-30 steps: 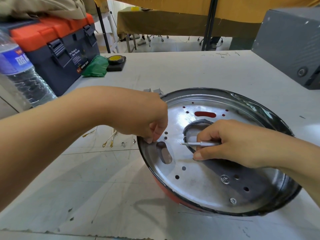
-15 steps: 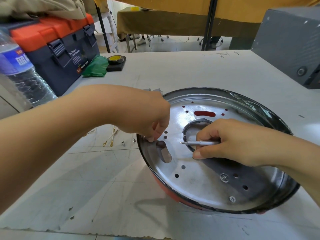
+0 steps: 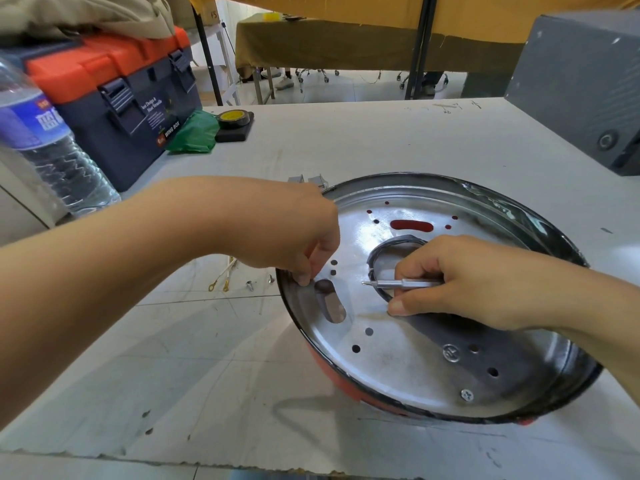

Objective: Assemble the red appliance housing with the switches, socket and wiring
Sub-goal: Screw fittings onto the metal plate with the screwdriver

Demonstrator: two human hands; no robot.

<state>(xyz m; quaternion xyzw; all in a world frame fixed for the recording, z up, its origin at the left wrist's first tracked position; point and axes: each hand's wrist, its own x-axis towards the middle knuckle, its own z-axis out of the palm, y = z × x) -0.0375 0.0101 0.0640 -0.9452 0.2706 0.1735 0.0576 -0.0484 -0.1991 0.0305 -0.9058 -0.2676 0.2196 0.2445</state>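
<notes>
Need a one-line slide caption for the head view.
Left hand pinches the rim of the red appliance housing while the right hand holds a small screwdriver over its metal plate.

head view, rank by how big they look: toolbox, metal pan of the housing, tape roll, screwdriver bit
1. metal pan, nearest the camera, which inflates it
2. toolbox, partly cut off and farther back, so the order with the pan is unsure
3. screwdriver bit, partly hidden in the right hand
4. tape roll, close to the bit in apparent size
</notes>
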